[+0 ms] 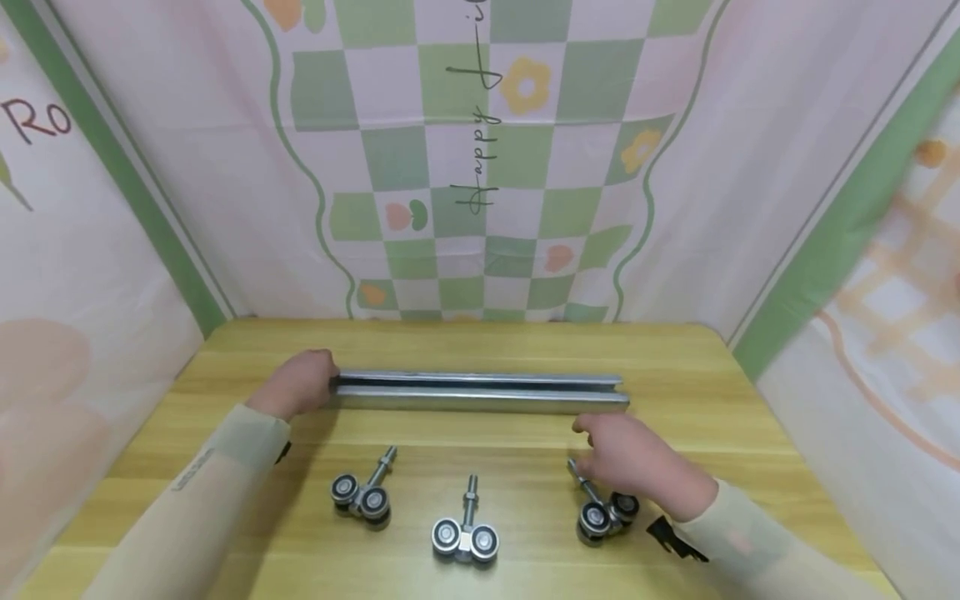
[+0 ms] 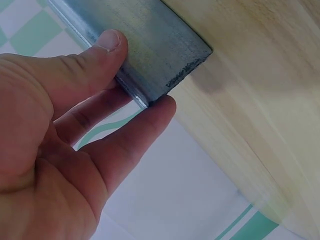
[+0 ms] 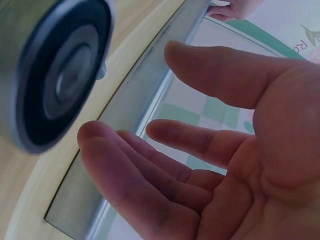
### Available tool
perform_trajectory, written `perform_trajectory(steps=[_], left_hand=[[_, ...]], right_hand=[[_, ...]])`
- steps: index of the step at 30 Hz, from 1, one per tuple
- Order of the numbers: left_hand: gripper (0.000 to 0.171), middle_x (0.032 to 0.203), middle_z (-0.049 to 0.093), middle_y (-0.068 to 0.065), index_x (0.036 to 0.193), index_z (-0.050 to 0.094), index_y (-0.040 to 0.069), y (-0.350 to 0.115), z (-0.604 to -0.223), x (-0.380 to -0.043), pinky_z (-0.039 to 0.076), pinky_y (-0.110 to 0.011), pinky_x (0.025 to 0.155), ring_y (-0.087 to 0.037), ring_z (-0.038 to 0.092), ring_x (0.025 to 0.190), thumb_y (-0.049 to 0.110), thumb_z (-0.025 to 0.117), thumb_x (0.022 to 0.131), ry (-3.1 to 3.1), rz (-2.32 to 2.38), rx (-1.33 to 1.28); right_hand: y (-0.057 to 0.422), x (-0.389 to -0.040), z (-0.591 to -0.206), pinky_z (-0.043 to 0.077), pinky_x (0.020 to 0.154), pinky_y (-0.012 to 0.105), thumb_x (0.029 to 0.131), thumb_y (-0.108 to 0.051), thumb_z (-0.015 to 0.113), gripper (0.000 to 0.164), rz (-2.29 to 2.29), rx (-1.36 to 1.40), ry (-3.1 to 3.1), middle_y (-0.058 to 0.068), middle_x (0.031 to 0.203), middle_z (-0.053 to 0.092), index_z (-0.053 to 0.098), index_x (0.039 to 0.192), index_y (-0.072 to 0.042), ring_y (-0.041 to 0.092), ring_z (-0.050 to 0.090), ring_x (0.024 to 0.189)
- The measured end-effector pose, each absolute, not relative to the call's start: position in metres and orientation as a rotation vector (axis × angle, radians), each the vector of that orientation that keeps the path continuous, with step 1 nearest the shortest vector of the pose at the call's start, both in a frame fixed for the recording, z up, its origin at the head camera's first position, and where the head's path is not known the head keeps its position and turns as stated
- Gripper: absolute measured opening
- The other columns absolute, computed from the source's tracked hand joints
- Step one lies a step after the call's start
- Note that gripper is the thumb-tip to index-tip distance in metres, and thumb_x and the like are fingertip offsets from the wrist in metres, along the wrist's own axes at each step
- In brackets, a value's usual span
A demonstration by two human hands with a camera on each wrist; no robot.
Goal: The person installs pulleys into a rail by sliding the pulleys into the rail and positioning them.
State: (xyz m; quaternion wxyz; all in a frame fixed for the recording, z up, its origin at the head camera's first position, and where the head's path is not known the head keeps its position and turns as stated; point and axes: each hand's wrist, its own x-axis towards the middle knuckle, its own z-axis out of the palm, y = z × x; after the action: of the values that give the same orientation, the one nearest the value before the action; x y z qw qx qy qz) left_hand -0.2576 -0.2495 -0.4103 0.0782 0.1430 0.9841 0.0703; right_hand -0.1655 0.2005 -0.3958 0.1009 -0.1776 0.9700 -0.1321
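A metal channel rail (image 1: 480, 403) with a slot along its top lies across the table. My left hand (image 1: 300, 383) pinches its left end; in the left wrist view the thumb (image 2: 107, 47) presses on the side of the rail (image 2: 165, 40). Fingers loosely bent and holding nothing, my right hand (image 1: 626, 454) hovers below the rail's right end, over the right roller trolley (image 1: 595, 518) and partly covering it. One of its wheels looms large in the right wrist view. Two more roller trolleys with threaded bolts lie at left (image 1: 363, 498) and in the middle (image 1: 466, 537).
The wooden table (image 1: 405, 342) ends at a patterned cloth wall (image 1: 457, 167) behind it. Similar cloth walls stand on the left (image 1: 90, 250) and right (image 1: 885, 275).
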Motion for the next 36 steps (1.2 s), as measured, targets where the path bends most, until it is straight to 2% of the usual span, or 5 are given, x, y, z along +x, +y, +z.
perform_trajectory(steps=[5,11,22,36], left_hand=[[0.019,0.092,0.067,-0.014,0.079,0.068,0.005,-0.249,-0.409,-0.259,0.054,-0.048,0.080,-0.031,0.063,0.084,-0.012,0.061,0.076,2.938,0.192,0.458],[0.020,0.087,0.066,-0.009,0.074,0.066,0.009,-0.250,-0.412,-0.259,0.054,-0.045,0.077,-0.026,0.061,0.079,-0.011,0.062,0.074,2.913,0.166,0.455],[0.019,0.092,0.067,-0.013,0.079,0.068,0.007,-0.251,-0.411,-0.262,0.054,-0.048,0.082,-0.030,0.063,0.085,-0.011,0.062,0.073,2.934,0.187,0.450],[0.019,0.096,0.067,-0.014,0.087,0.071,0.003,-0.249,-0.408,-0.261,0.054,-0.048,0.082,-0.031,0.063,0.087,-0.011,0.062,0.077,2.917,0.219,0.406]], right_hand=[[0.199,-0.164,-0.398,0.054,0.079,0.049,0.077,-0.019,0.079,0.053,-0.418,-0.529,2.845,0.009,0.096,0.071,0.063,0.123,0.002,0.021,0.064,0.078],[0.198,-0.164,-0.404,0.053,0.084,0.051,0.075,-0.018,0.080,0.051,-0.413,-0.552,2.843,0.014,0.103,0.071,0.064,0.119,0.002,0.026,0.066,0.083],[0.195,-0.164,-0.412,0.052,0.087,0.051,0.075,-0.018,0.082,0.052,-0.359,-0.563,2.830,0.017,0.106,0.069,0.064,0.119,0.003,0.033,0.066,0.092],[0.192,-0.166,-0.419,0.053,0.084,0.049,0.073,-0.013,0.083,0.044,-0.364,-0.542,2.784,0.014,0.097,0.069,0.066,0.111,0.002,0.028,0.065,0.088]])
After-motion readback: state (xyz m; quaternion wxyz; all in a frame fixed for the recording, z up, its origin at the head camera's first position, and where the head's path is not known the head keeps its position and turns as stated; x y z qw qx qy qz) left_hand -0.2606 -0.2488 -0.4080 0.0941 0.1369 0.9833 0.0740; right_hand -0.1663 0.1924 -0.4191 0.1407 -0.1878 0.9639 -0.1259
